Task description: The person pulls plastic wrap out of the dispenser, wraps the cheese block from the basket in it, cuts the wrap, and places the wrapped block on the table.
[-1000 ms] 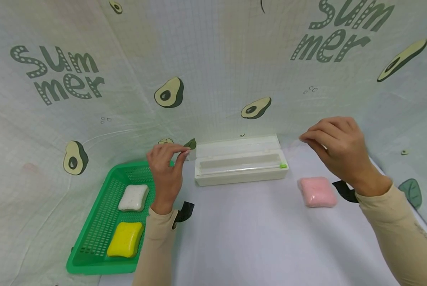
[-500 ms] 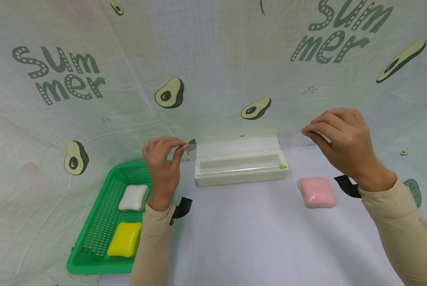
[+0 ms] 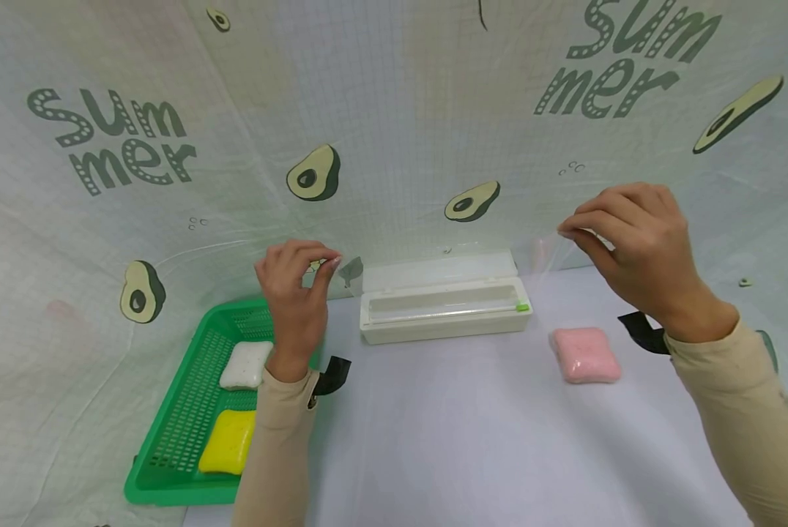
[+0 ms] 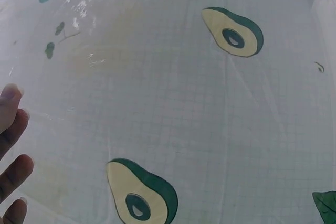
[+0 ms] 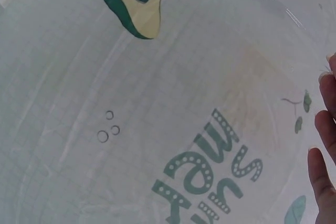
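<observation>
Clear plastic wrap stretches between my two raised hands, showing mainly as glints and faint edges. My left hand pinches its left end between thumb and forefinger, above the green basket. At the other end, my right hand pinches the film above and behind a pink soap-like bar. Behind and between the hands stands a white wrap dispenser box, lid raised, with a small green slider at its right. Both wrist views look through shiny film, with fingertips at the edge of the left one.
A green mesh basket stands at the left, holding a white bar and a yellow bar. A pale avocado-print sheet hangs behind the white table.
Both hands have risen. The left hand has also drifted left and the right hand slightly right, with the film between them. The box and the bars have stayed put.
</observation>
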The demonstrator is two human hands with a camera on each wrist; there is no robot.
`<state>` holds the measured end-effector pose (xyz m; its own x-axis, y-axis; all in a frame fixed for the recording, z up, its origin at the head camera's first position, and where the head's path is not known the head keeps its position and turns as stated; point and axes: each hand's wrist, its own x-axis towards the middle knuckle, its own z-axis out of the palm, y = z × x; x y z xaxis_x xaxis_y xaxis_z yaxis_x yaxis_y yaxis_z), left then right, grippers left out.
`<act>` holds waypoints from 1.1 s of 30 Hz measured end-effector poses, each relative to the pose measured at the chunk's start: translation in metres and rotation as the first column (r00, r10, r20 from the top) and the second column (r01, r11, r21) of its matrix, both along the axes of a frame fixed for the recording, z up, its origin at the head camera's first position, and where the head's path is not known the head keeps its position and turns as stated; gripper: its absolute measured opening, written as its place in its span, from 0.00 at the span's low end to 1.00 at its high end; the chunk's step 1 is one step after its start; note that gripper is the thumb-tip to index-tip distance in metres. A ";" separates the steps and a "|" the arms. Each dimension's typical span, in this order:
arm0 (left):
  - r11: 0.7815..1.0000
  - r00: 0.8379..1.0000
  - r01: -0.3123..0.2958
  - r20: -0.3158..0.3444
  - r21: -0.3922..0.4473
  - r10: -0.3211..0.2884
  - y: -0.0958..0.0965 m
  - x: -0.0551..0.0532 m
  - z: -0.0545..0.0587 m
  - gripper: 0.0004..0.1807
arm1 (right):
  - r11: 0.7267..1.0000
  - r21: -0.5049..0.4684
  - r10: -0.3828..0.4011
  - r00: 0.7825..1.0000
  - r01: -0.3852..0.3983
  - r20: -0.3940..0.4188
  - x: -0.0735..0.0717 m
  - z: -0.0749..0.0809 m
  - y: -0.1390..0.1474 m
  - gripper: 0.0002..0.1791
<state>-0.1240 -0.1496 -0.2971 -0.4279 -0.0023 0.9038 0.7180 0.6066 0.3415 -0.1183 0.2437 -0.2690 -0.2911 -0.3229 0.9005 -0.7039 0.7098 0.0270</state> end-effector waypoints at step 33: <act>1.000 0.998 0.005 -0.067 -0.003 -0.006 0.000 0.004 0.034 0.02 | 0.996 -0.094 -0.002 0.996 -0.006 -0.085 0.003 0.028 -0.004 0.09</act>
